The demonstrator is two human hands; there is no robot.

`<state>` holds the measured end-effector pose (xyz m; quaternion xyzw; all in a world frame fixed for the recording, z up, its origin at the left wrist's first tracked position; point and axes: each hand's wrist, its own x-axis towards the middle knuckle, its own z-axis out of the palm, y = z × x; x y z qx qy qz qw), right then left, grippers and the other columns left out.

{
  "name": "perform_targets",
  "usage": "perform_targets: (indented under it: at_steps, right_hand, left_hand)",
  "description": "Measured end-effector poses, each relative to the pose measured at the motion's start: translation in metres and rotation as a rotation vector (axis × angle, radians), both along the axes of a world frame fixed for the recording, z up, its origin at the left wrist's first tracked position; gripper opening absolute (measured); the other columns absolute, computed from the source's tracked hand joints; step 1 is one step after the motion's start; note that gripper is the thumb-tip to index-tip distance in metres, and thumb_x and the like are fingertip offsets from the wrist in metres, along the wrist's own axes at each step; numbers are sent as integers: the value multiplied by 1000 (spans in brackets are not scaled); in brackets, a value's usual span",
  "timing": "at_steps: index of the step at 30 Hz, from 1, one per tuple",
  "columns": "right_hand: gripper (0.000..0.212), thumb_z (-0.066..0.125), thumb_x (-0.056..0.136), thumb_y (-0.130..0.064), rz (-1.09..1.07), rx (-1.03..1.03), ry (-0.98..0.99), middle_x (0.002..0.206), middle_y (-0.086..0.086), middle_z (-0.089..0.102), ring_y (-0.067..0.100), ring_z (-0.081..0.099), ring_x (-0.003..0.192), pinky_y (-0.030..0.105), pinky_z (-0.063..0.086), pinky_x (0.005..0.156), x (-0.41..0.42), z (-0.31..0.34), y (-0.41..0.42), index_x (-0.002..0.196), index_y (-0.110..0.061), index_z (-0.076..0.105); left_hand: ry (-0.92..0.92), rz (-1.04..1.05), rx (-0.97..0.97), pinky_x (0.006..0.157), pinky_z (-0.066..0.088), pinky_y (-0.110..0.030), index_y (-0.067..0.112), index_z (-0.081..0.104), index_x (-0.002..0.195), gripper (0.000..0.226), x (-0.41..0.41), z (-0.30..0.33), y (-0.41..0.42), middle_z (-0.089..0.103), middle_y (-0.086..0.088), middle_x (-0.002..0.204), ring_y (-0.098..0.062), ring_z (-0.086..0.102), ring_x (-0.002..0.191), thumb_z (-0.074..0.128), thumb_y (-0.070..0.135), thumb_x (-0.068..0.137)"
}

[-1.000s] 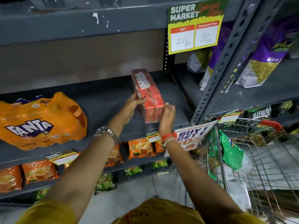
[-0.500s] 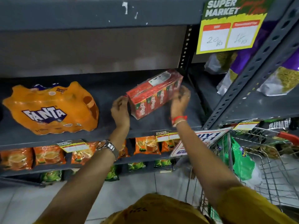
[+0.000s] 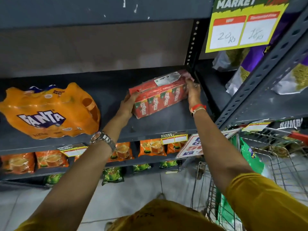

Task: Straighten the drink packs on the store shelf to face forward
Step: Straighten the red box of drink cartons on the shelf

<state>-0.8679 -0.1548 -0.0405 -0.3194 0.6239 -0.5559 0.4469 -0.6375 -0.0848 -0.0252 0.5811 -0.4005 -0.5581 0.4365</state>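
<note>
A red shrink-wrapped pack of Maaza juice cartons (image 3: 160, 95) lies on the dark grey shelf (image 3: 158, 129), its long printed side turned toward me, slightly skewed with the right end farther back. My left hand (image 3: 128, 104) grips its left end, thumb on top. My right hand (image 3: 193, 94) holds its right end, close to the shelf upright. An orange Fanta multipack (image 3: 50, 112) sits on the same shelf to the left, tilted, label toward me, untouched by either hand.
A perforated steel upright (image 3: 191, 45) stands just behind the red pack. A yellow price sign (image 3: 245, 27) hangs above right. Purple snack bags (image 3: 260, 64) fill the right-hand shelving. Orange and green tea packets (image 3: 151, 147) line lower shelves. A wire trolley (image 3: 275, 164) stands at right.
The red pack was end-on to me a second ago; both hands have turned it so its long face points forward and shifted it toward the right upright.
</note>
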Motion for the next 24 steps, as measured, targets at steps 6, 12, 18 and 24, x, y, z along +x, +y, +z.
perform_targets:
  at_steps: [6, 12, 18, 24]
  right_hand:
    - [24, 61, 85, -31, -173, -63, -30, 77, 1, 58, 11, 54, 67, 28, 43, 65, 8, 2, 39, 71, -18, 45]
    - [30, 61, 85, -33, -311, -79, 18, 89, 9, 53, 18, 50, 78, 31, 40, 73, 9, -7, 88, 68, -23, 38]
    - [31, 57, 89, -31, -330, -83, 35, 85, 5, 50, 17, 49, 76, 23, 39, 73, 10, -7, 113, 68, -23, 36]
    - [33, 56, 91, -29, -303, -79, 35, 72, -7, 40, 5, 41, 65, 5, 37, 57, 9, 2, 121, 68, -23, 33]
  left_hand:
    - [-74, 123, -56, 76, 54, -29, 26, 61, 80, 19, -3, 4, 4, 68, -1, 92, -11, 66, 76, 54, 42, 89]
    - [-129, 123, 7, 89, 53, -37, 23, 61, 76, 28, 1, 4, 16, 70, -6, 99, -15, 67, 83, 59, 50, 83]
    - [-145, 136, -15, 92, 54, -46, 24, 63, 71, 28, 2, -1, 44, 73, -5, 92, -21, 70, 87, 64, 51, 77]
    - [-143, 120, -48, 92, 54, -47, 24, 63, 72, 28, 2, -2, 60, 73, -7, 94, -23, 71, 87, 64, 51, 78]
